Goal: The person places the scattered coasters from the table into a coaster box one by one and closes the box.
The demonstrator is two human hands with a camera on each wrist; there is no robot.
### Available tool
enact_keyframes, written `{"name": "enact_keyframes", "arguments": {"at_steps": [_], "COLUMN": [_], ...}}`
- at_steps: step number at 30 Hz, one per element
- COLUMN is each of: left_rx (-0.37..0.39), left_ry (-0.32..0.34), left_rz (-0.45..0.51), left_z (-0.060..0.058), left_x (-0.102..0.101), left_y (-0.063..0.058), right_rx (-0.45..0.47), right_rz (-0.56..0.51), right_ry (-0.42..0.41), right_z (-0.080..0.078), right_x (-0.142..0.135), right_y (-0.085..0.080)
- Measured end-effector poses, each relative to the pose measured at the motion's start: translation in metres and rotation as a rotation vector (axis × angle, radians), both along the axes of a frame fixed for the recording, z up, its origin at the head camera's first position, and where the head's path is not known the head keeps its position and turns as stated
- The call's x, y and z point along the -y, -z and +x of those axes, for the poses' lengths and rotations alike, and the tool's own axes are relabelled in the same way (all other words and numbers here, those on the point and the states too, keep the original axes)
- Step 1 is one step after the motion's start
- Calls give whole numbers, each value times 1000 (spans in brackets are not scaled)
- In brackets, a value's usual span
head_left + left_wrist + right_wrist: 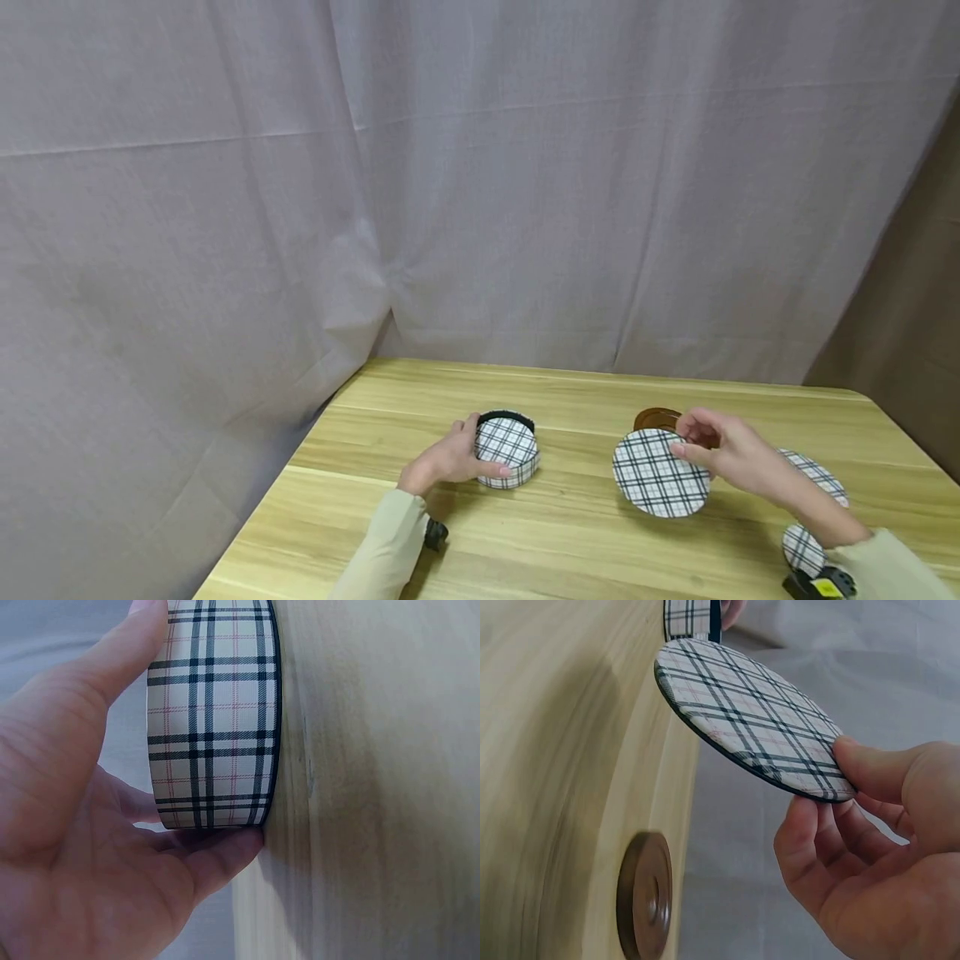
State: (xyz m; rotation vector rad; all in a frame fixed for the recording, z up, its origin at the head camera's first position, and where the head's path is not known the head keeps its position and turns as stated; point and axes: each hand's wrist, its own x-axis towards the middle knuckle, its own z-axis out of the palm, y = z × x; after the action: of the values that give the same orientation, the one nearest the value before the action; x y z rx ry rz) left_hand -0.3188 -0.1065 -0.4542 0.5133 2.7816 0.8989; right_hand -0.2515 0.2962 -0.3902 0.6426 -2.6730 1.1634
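On my feed: lt. wood table [555, 550], wrinkled gray curtain [495, 225] behind, brown drape [900, 317] far R.

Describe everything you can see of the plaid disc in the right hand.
The disc is thin and round, its face white with dark crossing bands and fine pink lines; the covering looks like fabric or leatherette. Its edge is dark. The right hand pinches it near the rim, thumb on the patterned face, fingers beneath. It is held tilted in the air above the wooden table, touching only the hand.
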Motion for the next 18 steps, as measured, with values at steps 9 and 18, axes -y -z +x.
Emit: {"name": "enact_keyframes", "arguments": {"at_steps": [9, 18], "left_rx": [7, 22], "left_ry": [-5, -13], "left_rz": [10, 25], "left_z": [2, 4], "left_x": [-1, 1], "left_y": [-3, -2], "right_rx": [66, 106], "right_rz": [-110, -243], "right_ry": [59, 119], "right_z": [-20, -39], "right_x": [28, 59], "right_y": [10, 15]}}
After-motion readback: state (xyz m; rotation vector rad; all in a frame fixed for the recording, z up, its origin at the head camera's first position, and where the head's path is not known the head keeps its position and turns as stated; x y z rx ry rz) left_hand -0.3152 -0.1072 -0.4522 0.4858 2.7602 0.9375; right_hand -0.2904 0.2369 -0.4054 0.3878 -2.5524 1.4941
